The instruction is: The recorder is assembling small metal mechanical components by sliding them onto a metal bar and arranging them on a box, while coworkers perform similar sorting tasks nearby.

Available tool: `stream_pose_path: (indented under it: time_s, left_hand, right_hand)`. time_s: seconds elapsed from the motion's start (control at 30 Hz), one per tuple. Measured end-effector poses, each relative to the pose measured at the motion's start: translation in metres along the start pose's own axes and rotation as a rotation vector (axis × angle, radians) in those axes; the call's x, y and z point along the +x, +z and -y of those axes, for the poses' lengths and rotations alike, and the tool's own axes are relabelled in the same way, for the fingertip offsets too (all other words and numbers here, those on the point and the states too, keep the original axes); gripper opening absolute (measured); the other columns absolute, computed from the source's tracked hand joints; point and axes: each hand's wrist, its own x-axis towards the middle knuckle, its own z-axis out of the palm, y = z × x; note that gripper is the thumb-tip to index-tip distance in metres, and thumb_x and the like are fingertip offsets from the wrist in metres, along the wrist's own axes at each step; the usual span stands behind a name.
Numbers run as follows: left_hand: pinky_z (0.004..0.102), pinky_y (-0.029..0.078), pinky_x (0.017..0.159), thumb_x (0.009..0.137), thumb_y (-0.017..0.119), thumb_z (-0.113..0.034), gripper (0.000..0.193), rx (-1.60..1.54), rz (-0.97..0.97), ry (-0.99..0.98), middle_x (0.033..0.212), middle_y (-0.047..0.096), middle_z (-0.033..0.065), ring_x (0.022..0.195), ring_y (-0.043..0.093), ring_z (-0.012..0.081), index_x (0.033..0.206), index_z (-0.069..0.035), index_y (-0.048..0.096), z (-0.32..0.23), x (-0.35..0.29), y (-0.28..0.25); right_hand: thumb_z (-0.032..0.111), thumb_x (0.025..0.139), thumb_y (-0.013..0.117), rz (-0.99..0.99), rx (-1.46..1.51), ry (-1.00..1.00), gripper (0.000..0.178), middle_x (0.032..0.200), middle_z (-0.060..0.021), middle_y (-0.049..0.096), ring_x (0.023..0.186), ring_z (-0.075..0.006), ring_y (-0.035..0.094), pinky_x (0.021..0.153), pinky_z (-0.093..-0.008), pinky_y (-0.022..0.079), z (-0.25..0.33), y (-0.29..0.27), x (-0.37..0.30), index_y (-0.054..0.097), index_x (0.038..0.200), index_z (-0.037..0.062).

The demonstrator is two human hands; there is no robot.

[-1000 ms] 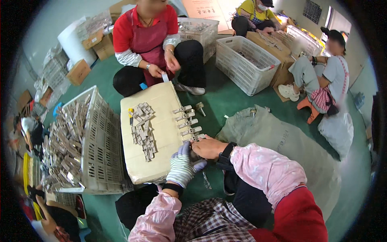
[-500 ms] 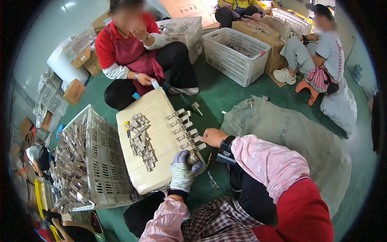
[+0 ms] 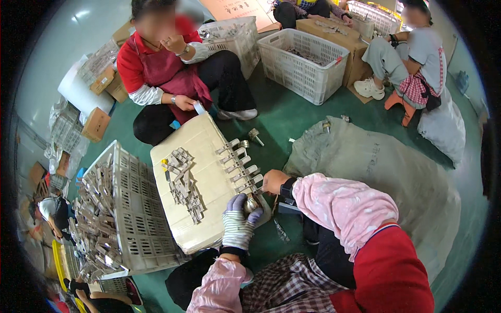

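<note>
My left hand [image 3: 237,221], in a striped glove with grey-purple fingers, curls around a shiny gold-silver rounded piece [image 3: 251,204] at the near right corner of a cream padded board [image 3: 211,146]. My bare right hand [image 3: 273,181] is closed at the board's right edge, beside the nearest of a row of metal clips [image 3: 240,168]. Whatever its fingertips pinch is hidden. The clips lie side by side, their ends jutting over that edge. A loose heap of similar clips [image 3: 182,185] covers the board's left middle, with a small yellow-and-black item [image 3: 166,168] beside it.
Left of the board, a white crate [image 3: 148,208] is heaped with metal clips. A large grey sack [image 3: 376,177] lies to the right. Across the board sits a person [image 3: 156,73] with a hand on its far edge. A small metal piece [image 3: 255,136] lies on the green floor.
My right hand has shifted slightly nearer to me along the row's end. My left hand stays around the shiny piece, which now shows more plainly. The whole view has shifted a little.
</note>
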Motion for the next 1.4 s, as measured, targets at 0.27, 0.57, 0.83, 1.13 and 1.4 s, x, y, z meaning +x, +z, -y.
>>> stream_pose_path:
  time_s: [0.27, 0.57, 0.83, 1.13, 1.4]
  left_hand:
    - [0.0387, 0.045, 0.089, 0.077, 0.072, -0.023, 0.05, -0.138, 0.018, -0.15, 0.111, 0.055, 0.0196, 0.102, 0.055, 0.0336, 0.118, -0.001, 0.053, 0.002, 0.015, -0.006]
    - [0.035, 0.041, 0.092, 0.088, 0.061, -0.034, 0.049, -0.214, 0.243, -0.46, 0.112, 0.056, 0.019, 0.105, 0.054, 0.0301, 0.121, 0.002, 0.053, 0.015, 0.052, -0.019]
    - [0.0309, 0.035, 0.096, 0.093, 0.054, -0.035, 0.044, -0.134, 0.285, -0.478, 0.113, 0.055, 0.0127, 0.106, 0.049, 0.0216, 0.118, 0.001, 0.055, 0.027, 0.07, -0.02]
    - [0.0322, 0.034, 0.096, 0.096, 0.045, -0.037, 0.046, -0.03, 0.3, -0.46, 0.113, 0.054, 0.0151, 0.104, 0.049, 0.027, 0.124, -0.001, 0.049, 0.033, 0.076, -0.02]
    - [0.0392, 0.04, 0.092, 0.09, 0.053, -0.039, 0.045, -0.213, 0.249, -0.542, 0.112, 0.052, 0.0261, 0.106, 0.051, 0.039, 0.111, 0.001, 0.054, 0.042, 0.081, -0.009]
  right_hand:
    - [0.015, 0.075, 0.064, 0.117, 0.0, 0.045, 0.014, 0.064, -0.0061, 0.067, 0.056, -0.0141, 0.065, 0.054, -0.0288, 0.052, 0.003, -0.006, 0.007, 0.07, 0.074, 0.0021]
    - [0.01, 0.074, 0.06, 0.361, -0.011, 0.138, 0.016, 0.07, -0.007, 0.069, 0.06, -0.0151, 0.067, 0.053, -0.0278, 0.052, -0.02, 0.006, 0.031, 0.069, 0.084, 0.0017]
    - [0.012, 0.075, 0.064, 0.322, 0.266, 0.298, 0.025, 0.072, -0.0072, 0.069, 0.062, -0.0146, 0.067, 0.053, -0.0293, 0.052, 0.007, -0.017, 0.006, 0.063, 0.095, -0.0041]
    - [0.03, 0.079, 0.067, 0.365, 0.372, 0.31, 0.033, 0.071, -0.0049, 0.068, 0.057, -0.0143, 0.064, 0.048, -0.031, 0.048, 0.001, -0.018, 0.005, 0.061, 0.082, -0.0031]
    - [0.034, 0.066, 0.075, -0.161, -0.165, -0.088, 0.05, 0.081, -0.0085, 0.064, 0.079, -0.0266, 0.061, 0.071, -0.0384, 0.049, 0.053, -0.059, -0.021, 0.06, 0.101, 0.0017]
